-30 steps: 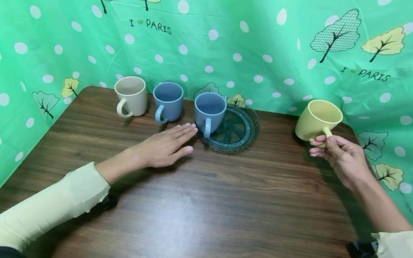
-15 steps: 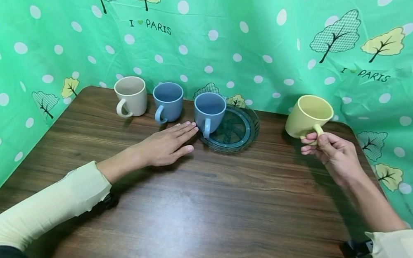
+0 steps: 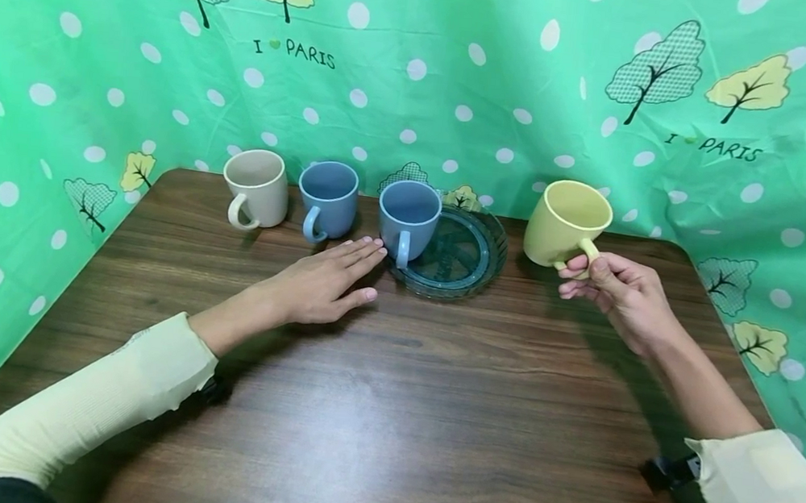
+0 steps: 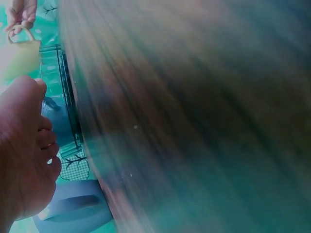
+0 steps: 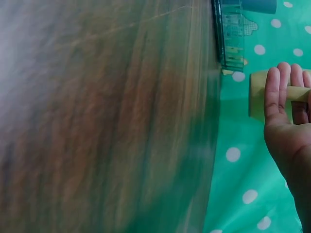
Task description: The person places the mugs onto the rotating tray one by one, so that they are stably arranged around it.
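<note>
My right hand [image 3: 628, 297] pinches the handle of a yellow mug [image 3: 551, 229]. The mug is upright and held above the table, a short way right of a dark teal glass plate [image 3: 454, 285]. On the left part of that plate stands a blue mug [image 3: 406, 218], its handle facing me. My left hand [image 3: 320, 284] reaches out with straight fingers, palm down, its fingertips by the plate's left rim and the blue mug's base; whether they touch either cannot be made out. In the right wrist view the fingers [image 5: 274, 92] overlap the yellow mug [image 5: 256, 99].
Left of the plate stand a second blue mug [image 3: 328, 196] and a white mug [image 3: 257, 189], both upright with handles toward me. The dark wooden table [image 3: 387, 412] ends at the back against a green dotted curtain [image 3: 507, 75].
My right hand has carried the yellow mug leftward, nearer to the plate. The left hand, the plate and the other mugs have stayed where they were.
</note>
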